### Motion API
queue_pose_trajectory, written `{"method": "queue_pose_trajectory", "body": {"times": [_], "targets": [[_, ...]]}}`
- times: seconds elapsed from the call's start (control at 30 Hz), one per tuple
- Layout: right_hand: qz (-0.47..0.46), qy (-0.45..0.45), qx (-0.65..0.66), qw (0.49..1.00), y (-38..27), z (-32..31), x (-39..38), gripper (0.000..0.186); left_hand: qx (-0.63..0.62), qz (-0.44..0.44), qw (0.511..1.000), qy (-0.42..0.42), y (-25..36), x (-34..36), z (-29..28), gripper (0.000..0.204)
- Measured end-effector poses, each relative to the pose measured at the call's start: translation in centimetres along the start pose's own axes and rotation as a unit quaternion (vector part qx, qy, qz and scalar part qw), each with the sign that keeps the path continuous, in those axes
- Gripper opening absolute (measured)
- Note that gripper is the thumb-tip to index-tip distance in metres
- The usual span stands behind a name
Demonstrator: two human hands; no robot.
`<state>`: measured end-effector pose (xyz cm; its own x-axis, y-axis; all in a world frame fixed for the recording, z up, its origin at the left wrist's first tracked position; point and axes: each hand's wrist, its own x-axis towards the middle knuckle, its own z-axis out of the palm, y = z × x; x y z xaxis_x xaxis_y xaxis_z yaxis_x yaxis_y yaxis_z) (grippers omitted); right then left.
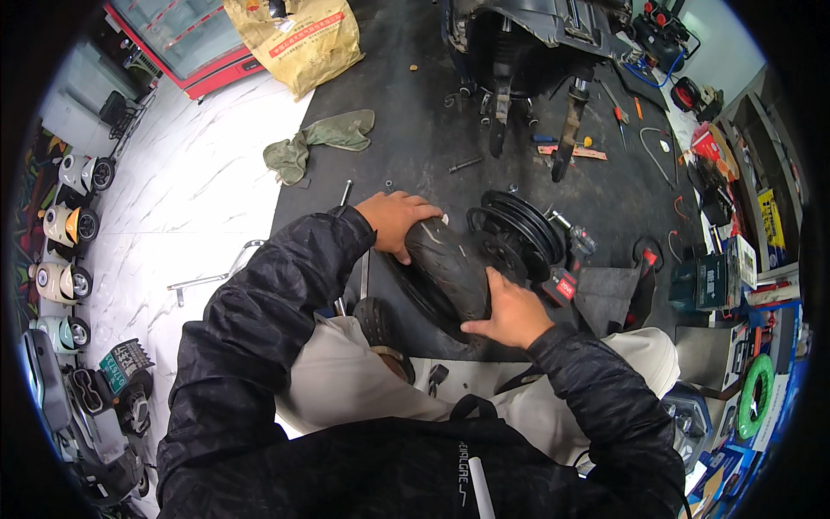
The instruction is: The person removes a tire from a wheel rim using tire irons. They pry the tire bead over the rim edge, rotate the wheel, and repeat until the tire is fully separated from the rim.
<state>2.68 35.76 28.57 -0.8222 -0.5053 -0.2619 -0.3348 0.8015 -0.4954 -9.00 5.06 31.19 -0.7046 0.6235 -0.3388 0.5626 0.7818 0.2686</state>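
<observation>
A black scooter tyre stands tilted on the dark mat between my knees. My left hand grips its far left side, thumb on the inner edge and fingers over the tread. On the near right side my right hand holds the tread, its thumb pointing left across the rubber. Just right of the tyre a black wheel rim leans with its edge up. Beside that rim lies a cordless impact wrench with a red and black battery. The tyre's underside is hidden.
Ahead, a partly stripped scooter body with fork legs stands on the mat. A green cloth, a yellow sack and a metal lever lie leftward. Boxes and a green ring line the right side.
</observation>
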Motion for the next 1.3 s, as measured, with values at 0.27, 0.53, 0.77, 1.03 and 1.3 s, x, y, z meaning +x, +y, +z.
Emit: {"method": "queue_pose_trajectory", "body": {"times": [0.27,0.53,0.77,1.03,1.3], "targets": [[-0.036,-0.012,0.018,0.999,-0.5,-1.8,0.3,0.078,0.010,0.058,0.998,0.031,0.4,-0.6,0.0,0.098],[-0.034,-0.048,0.064,0.996,-0.6,-0.8,-0.1,0.077,0.041,0.105,0.989,0.099,0.7,-0.9,2.0,0.105],[-0.023,-0.044,0.195,0.980,-3.7,3.2,-1.2,0.115,-0.484,-0.272,0.828,0.079,-0.4,-0.9,-0.6,0.117],[-0.038,-0.304,-0.006,0.952,1.7,5.5,-0.7,0.068,-0.510,-0.248,0.817,0.099,1.0,0.3,3.5,0.135],[0.281,-0.026,-0.057,0.958,28.5,18.7,2.9,0.046,-0.385,-0.197,0.896,0.100,-1.0,0.3,2.9,0.125]]}}
